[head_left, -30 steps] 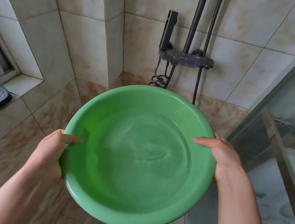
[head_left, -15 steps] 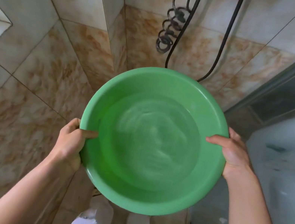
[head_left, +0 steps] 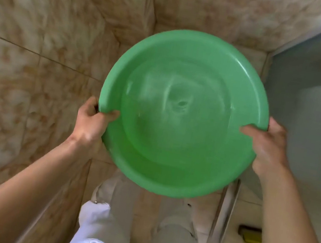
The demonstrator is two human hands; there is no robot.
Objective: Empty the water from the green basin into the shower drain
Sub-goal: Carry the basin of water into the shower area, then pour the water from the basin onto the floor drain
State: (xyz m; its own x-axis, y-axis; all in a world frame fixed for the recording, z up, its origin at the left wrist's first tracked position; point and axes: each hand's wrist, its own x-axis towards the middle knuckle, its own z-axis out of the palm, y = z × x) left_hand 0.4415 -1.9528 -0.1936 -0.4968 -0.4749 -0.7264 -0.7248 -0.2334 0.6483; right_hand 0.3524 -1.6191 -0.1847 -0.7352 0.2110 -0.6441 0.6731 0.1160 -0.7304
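Overhead, one green basin point(head_left: 182, 112), two hands' grip.

Seen from above, a green basin point(head_left: 182, 112) holding rippling water point(head_left: 177, 105) is gripped at its rim by the left hand point(head_left: 91, 122) and right hand point(head_left: 268, 149), above a beige tiled floor point(head_left: 38, 57).

basin point(head_left: 182, 112) between left hand point(head_left: 91, 122) and right hand point(head_left: 268, 149), seemingly holding water point(head_left: 177, 107).

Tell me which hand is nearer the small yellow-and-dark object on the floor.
Right. The right hand grips the green basin's rim on the yellow-and-dark object's side; the left hand grips the opposite rim.
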